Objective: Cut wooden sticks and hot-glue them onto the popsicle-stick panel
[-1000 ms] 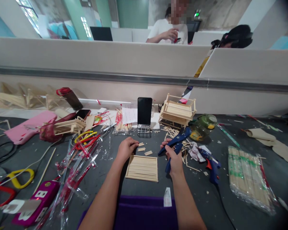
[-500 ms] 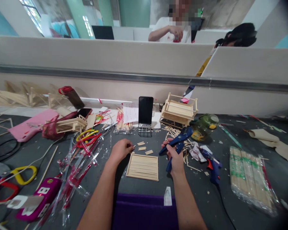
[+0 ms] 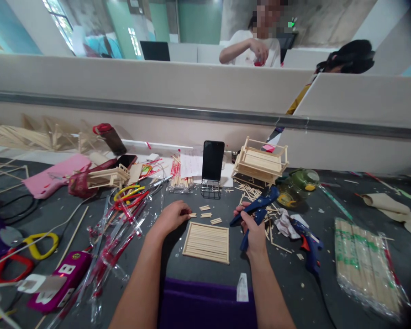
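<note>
My right hand [image 3: 255,230] is wrapped around the handles of a blue hand cutter [image 3: 262,201], its head pointing away to the right. My left hand [image 3: 174,216] has its fingertips pinched together at the end of some short wooden stick pieces [image 3: 192,214]; the grip itself is partly hidden. Just right of these, several more cut stick pieces [image 3: 206,214] lie in small groups. Between my forearms a flat wooden stick panel [image 3: 206,242] with a raised border rests on the dark table.
A phone [image 3: 213,160] stands in a wire holder behind. At right are a stick-built rack [image 3: 260,160], green bottle [image 3: 299,185], glue gun [image 3: 308,246] and bagged sticks [image 3: 365,269]. Plastic wrappers [image 3: 106,251] and scissors [image 3: 41,246] litter the left. A person [image 3: 253,48] sits beyond the partition.
My left hand has moved left, then stick pieces show aligned at its fingertips beside the other groups. My right hand keeps hold of the cutter. The view has shifted slightly.
</note>
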Tool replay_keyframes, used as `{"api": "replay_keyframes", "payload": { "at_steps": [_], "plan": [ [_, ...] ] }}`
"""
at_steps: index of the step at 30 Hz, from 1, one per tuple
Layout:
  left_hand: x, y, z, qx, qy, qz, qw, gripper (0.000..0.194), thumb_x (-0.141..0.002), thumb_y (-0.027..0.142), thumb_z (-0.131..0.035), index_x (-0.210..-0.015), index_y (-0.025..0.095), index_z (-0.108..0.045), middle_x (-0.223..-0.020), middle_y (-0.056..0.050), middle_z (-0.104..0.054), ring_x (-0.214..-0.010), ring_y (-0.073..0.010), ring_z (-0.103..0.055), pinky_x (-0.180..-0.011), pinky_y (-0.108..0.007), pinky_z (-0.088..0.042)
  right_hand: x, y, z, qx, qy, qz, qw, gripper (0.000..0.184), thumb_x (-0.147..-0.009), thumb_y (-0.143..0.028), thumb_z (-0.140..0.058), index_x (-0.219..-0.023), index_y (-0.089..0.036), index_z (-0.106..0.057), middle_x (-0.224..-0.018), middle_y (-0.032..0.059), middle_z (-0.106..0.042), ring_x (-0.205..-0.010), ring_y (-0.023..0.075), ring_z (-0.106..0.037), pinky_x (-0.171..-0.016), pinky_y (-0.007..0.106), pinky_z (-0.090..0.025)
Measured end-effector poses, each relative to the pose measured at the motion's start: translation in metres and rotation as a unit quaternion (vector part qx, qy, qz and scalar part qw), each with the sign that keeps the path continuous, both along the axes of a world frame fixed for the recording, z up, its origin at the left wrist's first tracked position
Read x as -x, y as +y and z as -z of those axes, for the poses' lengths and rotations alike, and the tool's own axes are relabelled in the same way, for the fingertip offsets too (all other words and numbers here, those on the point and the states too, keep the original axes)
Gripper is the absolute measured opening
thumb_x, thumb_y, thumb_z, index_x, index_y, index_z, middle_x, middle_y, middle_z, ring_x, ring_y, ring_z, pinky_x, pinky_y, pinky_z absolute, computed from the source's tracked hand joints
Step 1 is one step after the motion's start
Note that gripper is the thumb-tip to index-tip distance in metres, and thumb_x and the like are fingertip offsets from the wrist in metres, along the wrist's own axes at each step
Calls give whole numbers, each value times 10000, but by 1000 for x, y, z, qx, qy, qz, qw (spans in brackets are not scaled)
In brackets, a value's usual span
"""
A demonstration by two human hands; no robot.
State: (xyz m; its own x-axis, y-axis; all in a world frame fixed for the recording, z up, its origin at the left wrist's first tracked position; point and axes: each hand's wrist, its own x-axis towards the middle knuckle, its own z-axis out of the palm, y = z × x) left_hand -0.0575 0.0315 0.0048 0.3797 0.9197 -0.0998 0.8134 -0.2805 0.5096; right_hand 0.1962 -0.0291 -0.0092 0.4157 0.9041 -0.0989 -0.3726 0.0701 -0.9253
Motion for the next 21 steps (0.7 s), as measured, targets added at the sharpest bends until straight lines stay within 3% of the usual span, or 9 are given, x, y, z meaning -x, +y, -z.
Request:
{"api": "replay_keyframes", "payload": {
  "at_steps": [8,13,16,21],
  "plan": [
    [-16,-10,-9,-68,128,-55,988,220,-855,247,-468,-786,225,-676,-860,-57,-617,-830,-189,-594,-652,-255,-384,-1,0,2,7,-5,-4,1000,392,-671,-335,-717,-1026,-216,-602,-872,20,-677,-780,203,-644,-735,353,-490],
    [-16,-13,-9,-76,136,-58,986,189,-853,233,-470,-781,223,-645,-845,-45,-619,-765,-182,-596,-597,-255,-359,0,-8,-7,3,-52,-84,995,332,-716,-350,-703,-992,-207,-589,-850,33,-667,-775,212,-644,-779,386,-485],
    [-13,-13,-8,-70,131,-60,987,151,-841,232,-488,-786,220,-628,-848,-43,-623,-755,-173,-589,-579,-248,-339,9,-14,-12,-35,-77,-119,989,300,-758,-344,-671,-1011,-212,-579,-902,49,-661,-856,230,-641,-842,411,-469],
    [-11,-12,-8,-55,113,-65,990,94,-809,205,-520,-775,213,-607,-849,-40,-624,-752,-167,-579,-579,-246,-326,41,-14,-13,-110,-71,-88,987,263,-821,-324,-597,-1069,-248,-550,-1012,52,-631,-972,228,-603,-914,428,-442]
  ]
}}
